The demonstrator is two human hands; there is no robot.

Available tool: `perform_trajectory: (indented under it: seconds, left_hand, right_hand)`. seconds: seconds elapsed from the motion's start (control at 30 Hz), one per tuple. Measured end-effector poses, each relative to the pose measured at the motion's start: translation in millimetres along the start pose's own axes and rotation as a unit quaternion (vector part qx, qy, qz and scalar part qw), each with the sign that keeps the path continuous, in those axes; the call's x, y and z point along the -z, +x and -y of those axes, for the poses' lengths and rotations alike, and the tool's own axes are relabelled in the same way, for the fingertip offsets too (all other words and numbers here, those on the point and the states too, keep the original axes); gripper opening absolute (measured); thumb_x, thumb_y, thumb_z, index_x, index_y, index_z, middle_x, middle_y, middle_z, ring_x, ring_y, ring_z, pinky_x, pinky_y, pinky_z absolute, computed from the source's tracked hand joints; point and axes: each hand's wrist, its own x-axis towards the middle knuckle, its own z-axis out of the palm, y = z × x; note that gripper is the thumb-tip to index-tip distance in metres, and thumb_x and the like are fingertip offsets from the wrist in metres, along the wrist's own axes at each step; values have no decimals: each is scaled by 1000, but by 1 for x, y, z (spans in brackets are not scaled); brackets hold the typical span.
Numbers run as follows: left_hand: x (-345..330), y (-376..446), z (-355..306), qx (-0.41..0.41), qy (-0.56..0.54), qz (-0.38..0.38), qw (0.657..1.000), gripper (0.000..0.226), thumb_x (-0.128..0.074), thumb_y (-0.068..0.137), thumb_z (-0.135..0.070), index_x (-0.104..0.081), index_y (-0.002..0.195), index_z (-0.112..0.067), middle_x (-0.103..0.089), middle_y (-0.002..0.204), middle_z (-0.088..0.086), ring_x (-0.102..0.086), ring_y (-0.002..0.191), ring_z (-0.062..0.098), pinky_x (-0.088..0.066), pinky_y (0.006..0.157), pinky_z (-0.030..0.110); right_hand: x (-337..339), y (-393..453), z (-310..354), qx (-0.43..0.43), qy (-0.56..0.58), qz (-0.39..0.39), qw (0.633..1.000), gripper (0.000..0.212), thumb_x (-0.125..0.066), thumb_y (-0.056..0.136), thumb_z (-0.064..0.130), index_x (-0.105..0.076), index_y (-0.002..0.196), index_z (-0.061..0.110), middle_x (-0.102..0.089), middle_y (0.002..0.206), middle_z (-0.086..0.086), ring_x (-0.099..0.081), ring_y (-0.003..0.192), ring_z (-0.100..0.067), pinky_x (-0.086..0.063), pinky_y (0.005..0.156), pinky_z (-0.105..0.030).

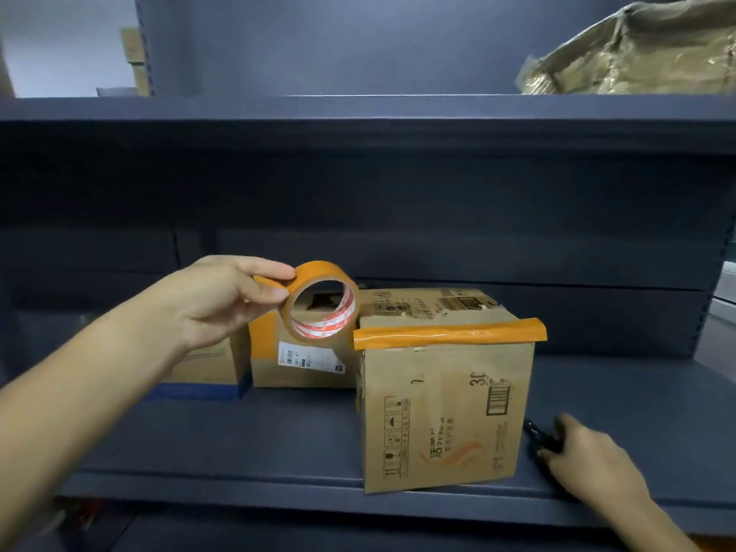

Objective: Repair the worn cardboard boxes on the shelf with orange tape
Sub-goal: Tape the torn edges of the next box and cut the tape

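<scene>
My left hand (223,300) holds a roll of orange tape (323,301) upright by its rim, above the boxes on the dark shelf (239,444). A worn cardboard box (442,408) stands at the front, with a strip of orange tape (450,332) along its top front edge. Behind it sits a second box (302,356) with a white label and orange tape on its left corner. My right hand (589,460) rests on the shelf just right of the front box, its fingers around black scissors (537,438).
A third box with a blue band (207,372) stands at the left, partly behind my left arm. A crumpled, tape-wrapped carton (633,53) lies on the upper shelf at the right. The upper shelf edge (358,113) runs overhead.
</scene>
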Motion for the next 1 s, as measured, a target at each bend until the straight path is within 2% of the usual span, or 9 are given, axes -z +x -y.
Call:
perform_trajectory:
  seconds: [0.17, 0.3, 0.4, 0.5, 0.57, 0.7, 0.83, 0.93, 1.0]
  left_hand:
    - [31, -9, 38, 25, 46, -29, 998, 29, -64, 77, 20, -79, 71, -4, -77, 94, 17, -76, 82, 20, -59, 64, 20]
    - [38, -7, 79, 61, 132, -61, 987, 27, -68, 80, 16, -78, 68, -5, -77, 92, 13, -72, 94, 30, -59, 85, 38]
    - [36, -3, 106, 89, 192, -62, 975, 24, -69, 81, 14, -76, 66, -3, -76, 85, 16, -71, 92, 32, -59, 85, 41]
    - [26, 1, 125, 102, 254, -45, 961, 19, -70, 83, 13, -76, 71, -1, -76, 84, 19, -73, 83, 29, -60, 63, 26]
    - [18, 5, 132, 102, 302, -29, 947, 19, -70, 84, 9, -77, 76, -7, -76, 84, 14, -71, 83, 22, -54, 57, 19]
    - [7, 15, 125, 126, 366, 53, 921, 36, -67, 79, 14, -78, 91, -18, -71, 103, 6, -65, 99, 20, -57, 77, 28]
    - [-8, 22, 120, 133, 426, 90, 890, 49, -44, 84, 19, -78, 91, -15, -72, 103, 4, -65, 101, 19, -62, 70, 30]
    - [-16, 22, 126, 107, 457, 94, 878, 52, -36, 87, 15, -77, 91, -17, -73, 101, 0, -66, 101, 13, -56, 71, 20]
    - [-17, 19, 133, 88, 471, 94, 872, 50, -40, 87, 15, -76, 90, -21, -73, 100, -3, -66, 99, 9, -54, 81, 18]
  right_hand:
    - [-3, -2, -1, 6, -8, -13, 1000, 28, -60, 87, 47, -43, 83, 26, -59, 78, 5, -57, 68, -16, -43, 50, -32]
    - [-4, -3, 0, 1, -7, -14, 1000, 28, -60, 88, 47, -41, 83, 27, -58, 78, 5, -57, 68, -16, -41, 49, -32]
    - [-5, -4, 0, 0, -6, -11, 1000, 28, -59, 88, 47, -40, 83, 27, -59, 78, 5, -57, 67, -16, -41, 49, -31]
    - [-5, -5, 0, 4, 3, -19, 1000, 28, -61, 88, 46, -40, 82, 27, -58, 77, 5, -56, 66, -15, -41, 49, -31]
    - [-4, -6, -1, 3, 6, -16, 1000, 28, -60, 87, 46, -40, 83, 27, -58, 77, 6, -56, 67, -15, -41, 49, -31]
    - [-5, -5, -3, 10, 7, -18, 1000, 29, -60, 87, 46, -39, 82, 27, -57, 78, 7, -55, 69, -17, -41, 52, -31]
    - [-7, -5, -4, 9, 12, -23, 1000, 29, -60, 87, 46, -38, 84, 27, -55, 78, 8, -54, 68, -15, -41, 51, -30]
    - [-9, -5, -5, 12, 15, -26, 999, 29, -60, 87, 47, -38, 85, 27, -54, 78, 9, -54, 68, -15, -40, 51, -31]
    - [-9, -6, -6, 13, 16, -26, 999, 29, -60, 88, 47, -38, 85, 27, -54, 79, 9, -53, 68, -15, -39, 50, -30]
